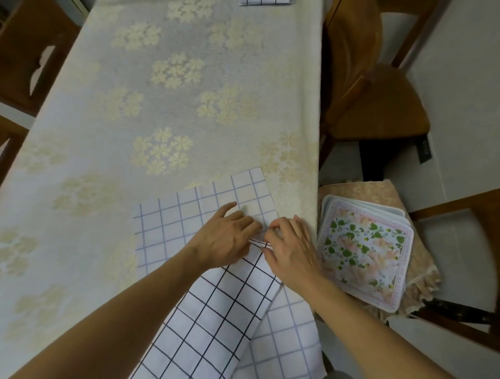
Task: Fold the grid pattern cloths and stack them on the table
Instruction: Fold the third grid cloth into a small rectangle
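Both hands' fingertips (259,226) on grid cloth (173,224)

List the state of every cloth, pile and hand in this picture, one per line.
White grid-pattern cloth: part folded, spread at the table's near edge.
Folded grid cloth: lying at the far end.
Floral cloth pile: stacked on a chair.
Left hand: pressing the cloth flat.
Right hand: pinching the cloth's edge.

My grid cloth (216,311) is white, crossed by dark navy lines, paler blue where its reverse shows at twelve o'clock. The counter (162,108) wears cream cloth with pale gold flower clusters. At three o'clock, floral mats (365,251) show green leaves, peach blooms, pink borders.
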The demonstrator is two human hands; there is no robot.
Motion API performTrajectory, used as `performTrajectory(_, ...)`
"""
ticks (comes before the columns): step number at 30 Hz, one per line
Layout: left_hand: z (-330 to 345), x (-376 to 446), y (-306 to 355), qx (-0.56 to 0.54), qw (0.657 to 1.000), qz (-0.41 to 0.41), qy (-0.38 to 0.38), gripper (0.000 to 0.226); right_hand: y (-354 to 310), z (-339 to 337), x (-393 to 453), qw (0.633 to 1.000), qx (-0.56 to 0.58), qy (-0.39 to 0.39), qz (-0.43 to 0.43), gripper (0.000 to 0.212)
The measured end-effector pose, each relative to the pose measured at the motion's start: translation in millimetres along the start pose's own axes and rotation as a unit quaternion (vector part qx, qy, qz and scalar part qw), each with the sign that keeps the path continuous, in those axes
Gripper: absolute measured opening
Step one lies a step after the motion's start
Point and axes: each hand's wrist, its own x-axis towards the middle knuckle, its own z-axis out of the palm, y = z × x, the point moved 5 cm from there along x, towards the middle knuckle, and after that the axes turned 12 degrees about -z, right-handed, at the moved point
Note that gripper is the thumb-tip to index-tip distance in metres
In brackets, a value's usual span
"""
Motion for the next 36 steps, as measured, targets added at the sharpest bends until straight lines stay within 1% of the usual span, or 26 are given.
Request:
performTrajectory(2, -3, 11, -1, -0.018, 1.0, -0.002, -0.008, 0.026, 6, -8, 7, 1.0, 0.003, 0.009, -0.005, 0.015)
performTrajectory(5, -4, 23, -4, -0.025, 0.999, -0.019, -0.023, 0.029, 15, -20, 18, 1.0, 0.022, 0.009, -0.013, 0.01)
performTrajectory(6, -4, 24, -5, -0.026, 0.999, -0.021, -0.019, 0.028, 17, -22, 21, 1.0, 0.028, 0.001, -0.01, 0.01)
performTrajectory(9, -8, 24, -4, -0.032, 0.999, -0.034, -0.004, 0.014, 21, -23, 29, 0.999, 0.029, -0.034, -0.002, 0.014)
performTrajectory(15, -22, 11, 1, -0.03, 0.998, -0.053, 0.005, 0.014, 7, -28, 30, 0.995, 0.057, -0.085, -0.008, 0.016)
performTrajectory(18, -31, 2, 3, -0.023, 0.998, -0.063, 0.014, 0.015, -7, -41, 28, 0.996, 0.07, -0.061, -0.001, 0.017)
performTrajectory(20, -38, -5, 6, -0.025, 0.997, -0.063, 0.028, 0.017, -20, -50, 24, 0.996, 0.067, -0.062, 0.009, 0.02)
performTrajectory(22, -48, -14, 8, -0.028, 0.997, -0.06, 0.05, 0.022, -37, -60, 20, 0.997, 0.051, -0.05, 0.013, 0.02)
performTrajectory(25, -64, -35, 11, -0.032, 0.995, -0.047, 0.077, 0.027, -65, -70, 11, 0.999, 0.014, -0.022, 0.03, 0.013)
performTrajectory(27, -73, -55, 13, -0.032, 0.995, -0.035, 0.092, 0.027, -85, -71, 4, 0.999, -0.007, -0.016, 0.045, 0.013)
performTrajectory(29, -80, -77, 14, -0.031, 0.994, -0.027, 0.105, 0.027, -106, -73, -5, 0.999, -0.01, 0.01, 0.05, 0.017)
performTrajectory(32, -84, -115, 15, -0.036, 0.992, -0.029, 0.118, 0.027, -141, -71, -19, 0.998, -0.021, 0.038, 0.034, 0.025)
performTrajectory(36, -80, -166, 18, -0.04, 0.99, -0.041, 0.127, 0.036, -184, -61, -40, 0.996, -0.052, 0.067, 0.001, 0.033)
